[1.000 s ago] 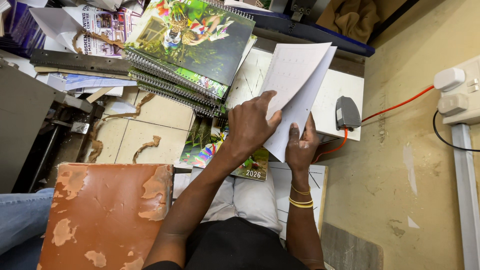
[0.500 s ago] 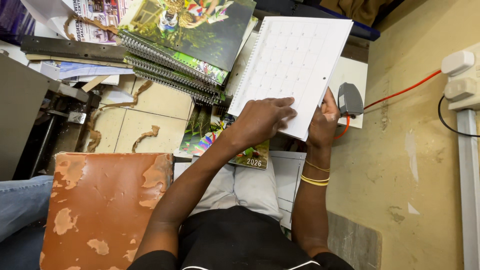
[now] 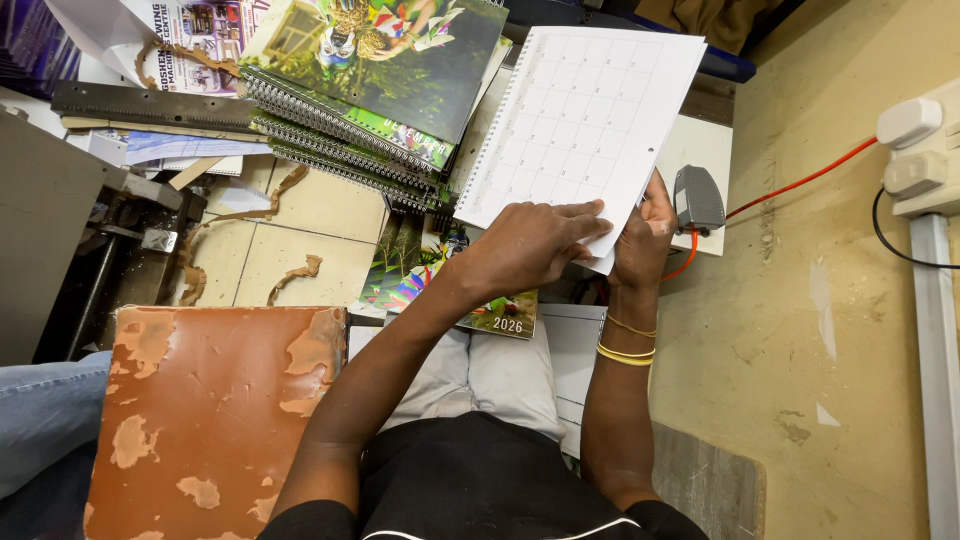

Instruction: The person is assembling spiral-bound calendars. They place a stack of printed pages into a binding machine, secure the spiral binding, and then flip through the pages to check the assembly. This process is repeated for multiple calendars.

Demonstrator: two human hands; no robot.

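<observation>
A spiral-bound wall calendar [image 3: 575, 125] is held up in front of me, its white grid page facing me and its wire spine along the left edge. My left hand [image 3: 530, 245] lies flat on the page's lower part, fingers pointing right. My right hand [image 3: 640, 240] grips the calendar's lower right corner from behind; yellow bangles circle that wrist. A stack of bound calendars with green picture covers [image 3: 370, 80] lies just left of the held one. Another colourful calendar [image 3: 470, 300] rests below my hands.
A worn orange stool seat [image 3: 215, 415] stands at lower left beside a person's blue-jeaned leg [image 3: 45, 420]. A grey foot pedal [image 3: 697, 198] with an orange cable [image 3: 800, 180] sits at right. A white power strip [image 3: 915, 150] lies far right. A metal binding machine [image 3: 120, 230] stands left.
The calendar has turned from an edge-on, folded look to lying flat toward me with the grid page showing. My left hand slid onto the page's lower edge; both hands shifted right.
</observation>
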